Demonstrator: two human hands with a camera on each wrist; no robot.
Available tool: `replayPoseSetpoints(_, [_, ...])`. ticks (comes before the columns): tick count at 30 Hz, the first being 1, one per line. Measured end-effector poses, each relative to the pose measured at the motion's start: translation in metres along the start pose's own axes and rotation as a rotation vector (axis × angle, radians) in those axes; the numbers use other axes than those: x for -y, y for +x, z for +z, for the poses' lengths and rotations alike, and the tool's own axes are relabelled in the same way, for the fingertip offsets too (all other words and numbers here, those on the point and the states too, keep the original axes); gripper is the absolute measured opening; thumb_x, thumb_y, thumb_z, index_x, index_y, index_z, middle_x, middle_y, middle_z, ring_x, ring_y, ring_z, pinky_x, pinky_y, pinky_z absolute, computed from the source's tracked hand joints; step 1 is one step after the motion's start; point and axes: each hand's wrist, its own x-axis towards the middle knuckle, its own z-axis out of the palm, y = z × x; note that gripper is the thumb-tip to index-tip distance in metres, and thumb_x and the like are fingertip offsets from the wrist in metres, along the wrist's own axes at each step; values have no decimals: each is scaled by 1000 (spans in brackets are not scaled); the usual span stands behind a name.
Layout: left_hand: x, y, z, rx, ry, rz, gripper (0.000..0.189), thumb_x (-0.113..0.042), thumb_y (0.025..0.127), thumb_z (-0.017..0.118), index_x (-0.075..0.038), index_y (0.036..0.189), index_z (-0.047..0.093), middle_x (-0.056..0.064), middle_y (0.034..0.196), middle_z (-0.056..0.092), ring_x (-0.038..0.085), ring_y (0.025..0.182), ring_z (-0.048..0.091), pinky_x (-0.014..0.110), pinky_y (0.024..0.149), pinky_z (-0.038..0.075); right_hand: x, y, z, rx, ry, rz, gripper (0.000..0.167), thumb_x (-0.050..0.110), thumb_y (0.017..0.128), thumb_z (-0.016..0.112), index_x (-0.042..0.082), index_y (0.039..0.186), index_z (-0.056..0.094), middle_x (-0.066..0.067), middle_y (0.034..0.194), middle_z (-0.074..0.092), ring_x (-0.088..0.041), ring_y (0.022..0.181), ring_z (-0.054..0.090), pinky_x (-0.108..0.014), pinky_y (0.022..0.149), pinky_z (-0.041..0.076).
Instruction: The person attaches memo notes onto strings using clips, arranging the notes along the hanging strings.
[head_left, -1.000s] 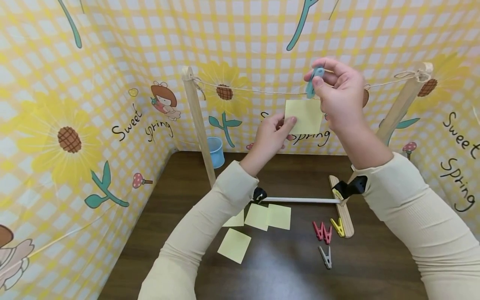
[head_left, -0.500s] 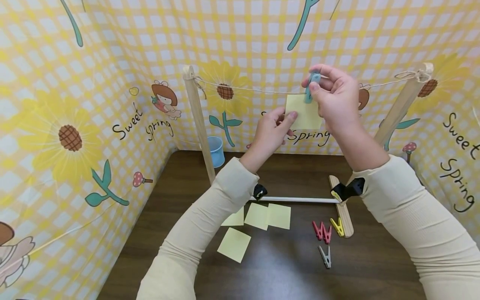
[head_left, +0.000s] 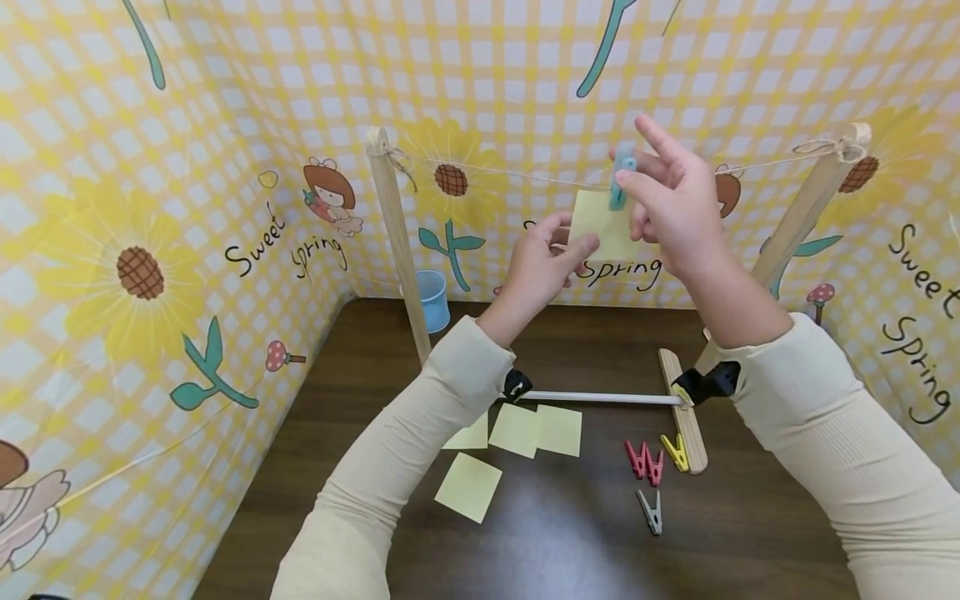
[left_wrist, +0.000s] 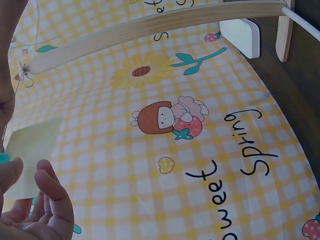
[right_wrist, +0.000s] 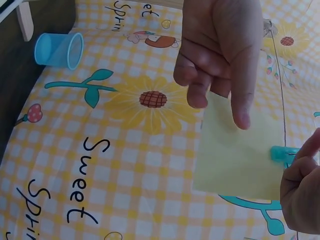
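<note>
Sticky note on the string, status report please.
Left hand pinches sticky note. Right hand open beside blue clothespin on string. Nothing blocking.

Your head camera looks forward and down from above your sleeves, taking in the whole worktop [head_left: 570, 533], the wooden rack and its string [head_left: 510, 177] against the sunflower backdrop. Your left wrist camera sits very near, tilted up along the backdrop, catching the left post [left_wrist: 150, 22]. Your right wrist camera looks sideways, close in. All three views share the yellow sticky note [head_left: 600, 229] [left_wrist: 31, 150] [right_wrist: 240, 150].
</note>
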Motion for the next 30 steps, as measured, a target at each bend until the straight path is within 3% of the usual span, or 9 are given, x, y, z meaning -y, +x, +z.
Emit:
replayPoseSetpoints(4, [8,-5,-4,-9,22,-24,48,-25,84,70,-17,127,49,2,103,56,21,74,62,29,58,50,-1,-8,-7,-46,-23,-101,61,-6,84,56,11,141,39,-16,132,48,-10,36,38,-15,36,36])
replayPoseSetpoints(7, [20,-14,-11,-1,90,-36,57,-27,81,73,-19,131,46,3,110,54,20,77,59,28,62,50,-11,-21,-17,-135,-38,-262,55,-11,81,53,8,133,48,-15,127,52,-11,40,44,-17,39,41])
replayPoseSetpoints(11, [48,-30,-19,52,236,-87,62,-30,80,73,-19,134,44,3,118,52,20,80,57,30,68,49,-42,-45,-41,-218,-129,-487,44,-17,78,48,-3,119,55,-17,116,56,-10,44,50,-17,44,44])
replayPoseSetpoints(14, [78,-43,-22,95,393,-139,57,-31,82,71,-16,132,47,4,117,53,22,91,56,32,74,48,-74,-69,-62,-233,-301,-504,38,-19,76,48,-11,113,56,-17,110,59,-6,47,53,-15,45,44])
replayPoseSetpoints(18, [119,-70,-24,175,664,-237,41,-30,84,69,-12,119,57,6,107,59,23,93,56,35,73,47,-121,-107,-90,-209,-672,-281,31,-12,79,55,-7,109,59,-13,94,64,-2,55,55,-14,47,43])
replayPoseSetpoints(22, [149,-105,-25,250,912,-362,26,-27,79,73,-7,92,64,6,86,64,21,71,59,34,58,48,-165,-149,-115,-69,-1042,47,27,3,82,60,4,109,60,-8,81,64,-8,58,53,-24,48,43])
replayPoseSetpoints(26, [167,-140,-25,238,1086,-478,28,-28,71,78,-6,70,62,6,67,61,21,59,58,35,50,48,-197,-188,-129,100,-1209,336,31,16,82,63,5,111,57,-1,68,57,-14,53,48,-31,44,37])
replayPoseSetpoints(30, [177,-168,-23,201,1172,-563,31,-30,66,80,-5,66,62,7,65,61,23,60,60,39,49,49,-218,-214,-131,172,-1280,484,35,30,80,68,8,105,56,3,59,46,-15,50,43,-31,41,31])
